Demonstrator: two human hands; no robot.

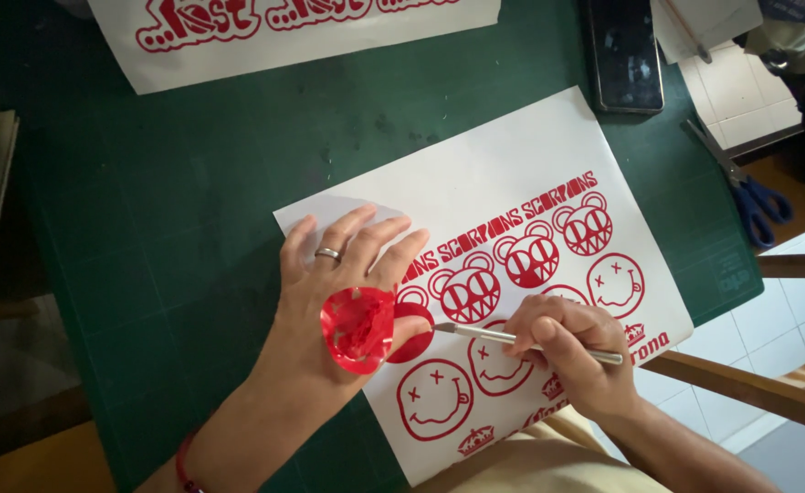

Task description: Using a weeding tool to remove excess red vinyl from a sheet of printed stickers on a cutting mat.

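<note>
A white sheet (512, 164) printed with red bear faces and smiley faces lies tilted on a dark green cutting mat (192, 183). My left hand (329, 283) rests flat on the sheet's left part, fingers spread, a ring on one finger. A crumpled piece of red vinyl film (358, 329) sticks to the back of that hand. My right hand (576, 351) grips a slim silver craft knife (512, 339). Its tip touches a red round shape beside my left thumb.
A second white sheet (311, 32) with red shapes lies at the mat's far edge. A black phone (624, 55) sits at the top right. Blue-handled scissors (745, 187) lie at the mat's right edge. Wooden chair rails (758, 388) and a tiled floor show at the right.
</note>
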